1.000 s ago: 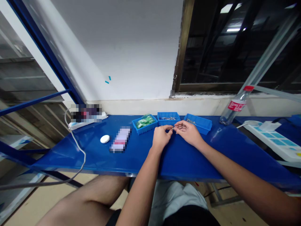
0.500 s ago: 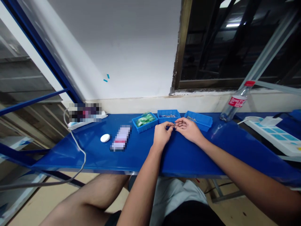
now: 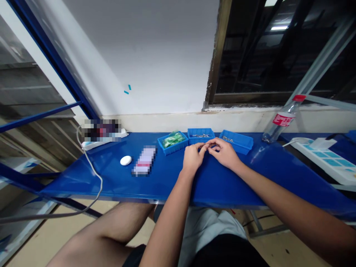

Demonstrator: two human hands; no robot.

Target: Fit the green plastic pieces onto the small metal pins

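My left hand [image 3: 194,155] and my right hand [image 3: 223,151] meet at the fingertips above the blue table [image 3: 167,174]. Both are closed in a pinch, and whatever sits between the fingers is too small and covered to make out. Just beyond them stands a blue bin [image 3: 200,131] with thin metal pieces [image 3: 202,135] inside. To its right, another blue bin [image 3: 241,143] holds small metal parts [image 3: 227,138], partly behind my right hand. On the left, a third blue bin [image 3: 171,150] is filled with green plastic packets [image 3: 174,139].
A white oval object [image 3: 126,160] lies left of a blurred flat item [image 3: 144,160]. A bottle with a red cap [image 3: 281,119] leans at the back right. Power strips [image 3: 328,159] sit at both ends, and a grey cable [image 3: 94,170] hangs over the left edge.
My fingertips have drawn closer together, and the right fingers are more curled. A tiny dark bit visible between them earlier is now hidden. The whole view has shifted slightly.
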